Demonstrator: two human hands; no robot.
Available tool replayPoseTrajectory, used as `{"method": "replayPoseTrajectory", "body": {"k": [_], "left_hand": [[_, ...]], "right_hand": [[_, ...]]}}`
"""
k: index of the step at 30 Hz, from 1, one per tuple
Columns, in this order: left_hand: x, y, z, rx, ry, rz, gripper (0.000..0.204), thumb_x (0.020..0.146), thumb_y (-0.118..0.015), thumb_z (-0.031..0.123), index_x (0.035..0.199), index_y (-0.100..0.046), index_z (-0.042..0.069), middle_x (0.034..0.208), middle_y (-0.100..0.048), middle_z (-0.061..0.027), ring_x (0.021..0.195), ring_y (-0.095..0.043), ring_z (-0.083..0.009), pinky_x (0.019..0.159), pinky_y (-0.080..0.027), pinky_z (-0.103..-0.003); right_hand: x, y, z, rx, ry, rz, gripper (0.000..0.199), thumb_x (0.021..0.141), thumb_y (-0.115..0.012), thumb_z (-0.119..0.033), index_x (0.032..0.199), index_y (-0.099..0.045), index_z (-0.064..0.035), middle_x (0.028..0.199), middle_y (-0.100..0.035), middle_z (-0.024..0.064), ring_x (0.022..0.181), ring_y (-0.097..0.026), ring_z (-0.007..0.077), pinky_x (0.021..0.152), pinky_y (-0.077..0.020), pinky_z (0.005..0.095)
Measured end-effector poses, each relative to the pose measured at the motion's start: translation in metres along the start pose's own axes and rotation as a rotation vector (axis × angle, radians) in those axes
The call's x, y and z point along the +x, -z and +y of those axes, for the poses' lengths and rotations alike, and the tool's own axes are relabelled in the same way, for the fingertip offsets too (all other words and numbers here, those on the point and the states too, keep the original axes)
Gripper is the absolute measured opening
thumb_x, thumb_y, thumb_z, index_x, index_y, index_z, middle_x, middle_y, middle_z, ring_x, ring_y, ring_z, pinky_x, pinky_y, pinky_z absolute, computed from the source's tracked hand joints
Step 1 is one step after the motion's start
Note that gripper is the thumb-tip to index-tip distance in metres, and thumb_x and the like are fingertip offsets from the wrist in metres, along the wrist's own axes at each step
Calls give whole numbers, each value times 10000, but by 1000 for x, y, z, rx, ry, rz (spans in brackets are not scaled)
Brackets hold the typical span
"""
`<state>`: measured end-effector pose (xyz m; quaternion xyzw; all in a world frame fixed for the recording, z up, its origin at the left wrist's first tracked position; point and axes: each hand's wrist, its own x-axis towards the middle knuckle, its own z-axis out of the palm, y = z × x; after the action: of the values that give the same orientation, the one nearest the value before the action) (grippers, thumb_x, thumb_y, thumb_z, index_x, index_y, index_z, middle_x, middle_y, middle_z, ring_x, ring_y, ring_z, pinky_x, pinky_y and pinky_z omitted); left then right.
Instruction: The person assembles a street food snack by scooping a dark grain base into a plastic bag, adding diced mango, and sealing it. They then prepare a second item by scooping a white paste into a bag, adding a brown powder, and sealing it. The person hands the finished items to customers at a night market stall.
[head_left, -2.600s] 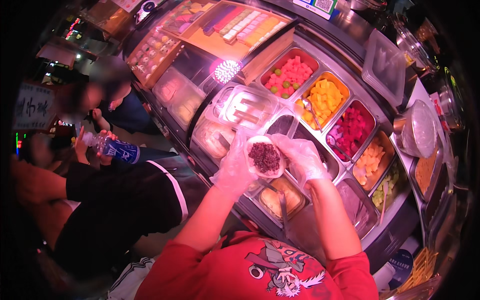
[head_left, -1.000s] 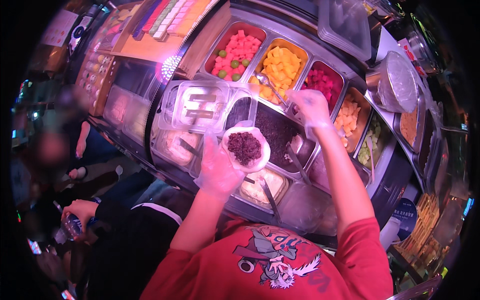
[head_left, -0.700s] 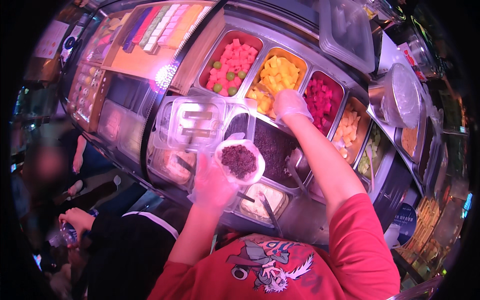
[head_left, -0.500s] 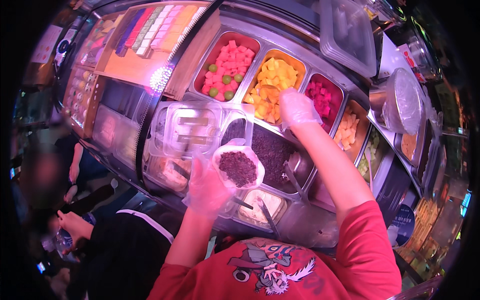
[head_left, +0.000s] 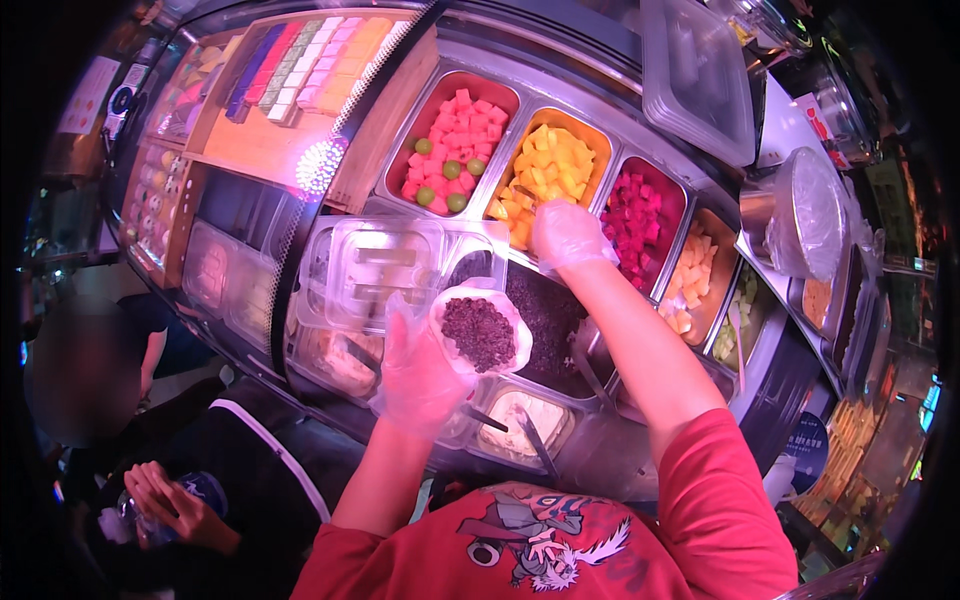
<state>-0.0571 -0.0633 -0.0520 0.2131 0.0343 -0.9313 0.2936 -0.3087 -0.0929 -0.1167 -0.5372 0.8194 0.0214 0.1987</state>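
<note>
My gloved left hand [head_left: 418, 380] holds up a white, soft-looking round wrapper [head_left: 522, 345] filled with dark purple grains [head_left: 478, 333]; whether a dish supports it underneath is hidden. My gloved right hand [head_left: 570, 236] is closed at the near end of a metal tray of yellow mango cubes [head_left: 553, 165]. From its fingers a spoon [head_left: 524, 191], mostly covered, reaches into the fruit. Below the right forearm lies a deep pan of dark purple grains [head_left: 553, 330] with a metal utensil leaning in it.
Trays of pink cubes with green balls [head_left: 450, 150], magenta cubes [head_left: 638, 205] and orange cubes [head_left: 690, 268] flank the mango. Clear lidded containers [head_left: 385, 255] sit left, a white creamy tub [head_left: 520, 422] nearer me. Another person's hand [head_left: 180, 505] is at lower left.
My right hand has shifted left and slightly nearer me along the mango tray. The filled wrapper in my left hand has turned slightly. The other person at left has moved.
</note>
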Motion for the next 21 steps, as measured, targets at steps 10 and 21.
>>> {"method": "replayPoseTrajectory", "body": {"k": [10, 21], "left_hand": [[8, 7, 10, -77, -13, -33, 877, 952, -441, 671, 1491, -354, -16, 1448, -486, -204, 1360, -456, -367, 1149, -307, -573], [39, -24, 17, 115, -83, -66, 661, 1033, -352, 554, 1423, -447, 28, 1412, -515, -178, 1302, -505, -341, 1091, -384, -577]], "right_hand": [[27, -16, 43, 935, -384, -360, 111, 773, -615, -35, 695, -693, -46, 684, -622, 98, 539, -532, 219, 486, -387, 389], [-2, -7, 62, 1478, -538, -651, 170, 887, -646, -185, 885, -737, -41, 505, -339, -84, 387, -284, 82, 385, -206, 255]]}}
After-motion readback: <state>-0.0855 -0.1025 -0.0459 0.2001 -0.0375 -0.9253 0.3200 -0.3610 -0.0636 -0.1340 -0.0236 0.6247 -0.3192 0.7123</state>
